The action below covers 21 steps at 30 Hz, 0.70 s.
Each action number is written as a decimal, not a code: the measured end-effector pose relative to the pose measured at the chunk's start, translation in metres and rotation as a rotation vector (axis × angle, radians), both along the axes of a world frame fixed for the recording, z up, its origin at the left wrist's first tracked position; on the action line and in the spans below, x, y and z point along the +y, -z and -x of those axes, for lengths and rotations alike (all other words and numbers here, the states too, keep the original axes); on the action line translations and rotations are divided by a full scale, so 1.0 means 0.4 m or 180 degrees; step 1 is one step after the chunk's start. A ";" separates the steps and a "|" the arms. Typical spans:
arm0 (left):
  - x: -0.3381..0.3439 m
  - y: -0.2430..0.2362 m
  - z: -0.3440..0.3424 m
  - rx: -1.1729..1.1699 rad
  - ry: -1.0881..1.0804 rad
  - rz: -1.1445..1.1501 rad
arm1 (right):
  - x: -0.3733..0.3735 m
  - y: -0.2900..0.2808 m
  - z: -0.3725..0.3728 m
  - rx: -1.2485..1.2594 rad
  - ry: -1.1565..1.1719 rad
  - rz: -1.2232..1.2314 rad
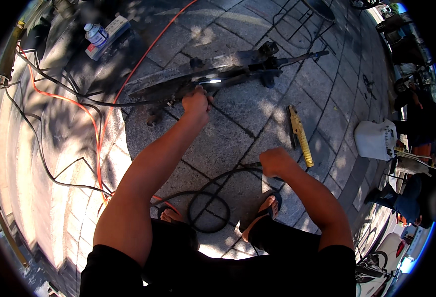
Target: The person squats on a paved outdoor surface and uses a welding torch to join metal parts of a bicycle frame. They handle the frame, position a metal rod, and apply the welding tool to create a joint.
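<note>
Black hose [210,231] in right hand [276,162]

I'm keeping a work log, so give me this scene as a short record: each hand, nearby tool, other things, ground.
Left hand: at the long dark metal part; exact grip hidden
Right hand: closed around the black hose
Nearby tool: yellow tool, beyond the right hand
Other things: orange hose, bottle, pale container
Ground: stone paving
</note>
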State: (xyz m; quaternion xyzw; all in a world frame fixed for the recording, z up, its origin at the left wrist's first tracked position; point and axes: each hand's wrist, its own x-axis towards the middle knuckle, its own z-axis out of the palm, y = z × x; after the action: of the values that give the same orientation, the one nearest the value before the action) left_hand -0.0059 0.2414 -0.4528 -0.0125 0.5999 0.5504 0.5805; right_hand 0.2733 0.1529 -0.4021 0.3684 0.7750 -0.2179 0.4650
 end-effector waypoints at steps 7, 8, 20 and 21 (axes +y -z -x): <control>0.003 0.001 -0.008 0.0153 0.0033 0.0085 | -0.012 -0.045 0.010 -0.0036 0.0152 -0.0066; 0.005 -0.003 -0.009 0.0135 0.0021 0.0099 | -0.014 -0.047 0.010 -0.0059 0.0189 -0.0066; -0.009 0.001 0.014 0.0179 0.0324 -0.0039 | -0.049 -0.043 0.010 0.0082 0.0263 -0.0139; -0.018 0.001 0.012 0.0253 0.0448 -0.0102 | -0.053 -0.037 0.002 0.0106 0.0245 -0.0151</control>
State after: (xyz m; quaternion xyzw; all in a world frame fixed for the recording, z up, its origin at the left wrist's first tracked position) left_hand -0.0108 0.2344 -0.4530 0.0608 0.6130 0.5178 0.5936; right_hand 0.2725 0.1318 -0.3874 0.4052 0.7728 -0.2233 0.4345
